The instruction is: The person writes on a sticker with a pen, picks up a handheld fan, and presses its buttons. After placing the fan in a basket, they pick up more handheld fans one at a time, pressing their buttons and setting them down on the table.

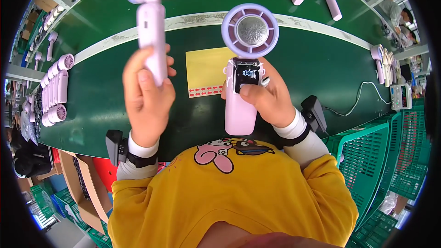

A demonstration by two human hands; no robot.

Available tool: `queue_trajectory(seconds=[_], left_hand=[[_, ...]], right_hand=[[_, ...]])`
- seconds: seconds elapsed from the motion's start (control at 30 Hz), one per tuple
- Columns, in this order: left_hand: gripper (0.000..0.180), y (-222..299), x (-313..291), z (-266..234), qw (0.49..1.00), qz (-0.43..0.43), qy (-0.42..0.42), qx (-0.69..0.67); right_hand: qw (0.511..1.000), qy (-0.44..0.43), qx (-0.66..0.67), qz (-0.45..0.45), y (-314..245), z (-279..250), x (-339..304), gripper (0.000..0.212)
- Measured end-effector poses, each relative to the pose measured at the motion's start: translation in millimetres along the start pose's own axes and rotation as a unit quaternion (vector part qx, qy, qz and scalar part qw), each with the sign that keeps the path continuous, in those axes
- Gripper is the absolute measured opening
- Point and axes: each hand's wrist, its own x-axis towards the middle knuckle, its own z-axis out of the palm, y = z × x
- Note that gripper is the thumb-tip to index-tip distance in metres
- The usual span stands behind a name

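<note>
My left hand (149, 89) is closed round the lower handle of a pink handheld fan (152, 27), raised upright with its head at the top edge of the view. In my right hand (271, 94) is a second pink handheld fan (240, 115), also upright. Its round lilac head (251, 30) has a silver disc in the middle and faces up at me. A small black display (247, 71) on its body is lit, and my right thumb presses on the panel just below it. Behind this fan, a yellow sheet (205, 69) with red arrows lies on the green table.
A row of pink fans (56, 87) lies at the table's left. More fans (330, 2) rest on the far shelf, with others (379, 64) at the right beside a white meter box (401, 96) and its cable. Green crates (363, 165) stand at lower right, an open cardboard box (85, 183) at lower left.
</note>
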Motion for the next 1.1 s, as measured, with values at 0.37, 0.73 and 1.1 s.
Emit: queue_trajectory(seconds=[0.37,0.73,1.1], left_hand=[[0.042,7.7,16.6,-36.2,0.973,-0.087,-0.086,-0.197],[0.044,6.4,5.4,-27.0,0.947,-0.182,-0.089,-0.248],[0.052,11.6,-7.8,-9.1,0.941,-0.217,-0.106,-0.238]], right_hand=[[0.998,-0.030,0.033,0.046,2.7,5.0,0.5,0.042],[0.995,-0.026,0.040,0.089,7.8,12.2,1.5,0.043],[0.996,-0.006,0.021,0.086,13.9,7.3,1.1,0.046]])
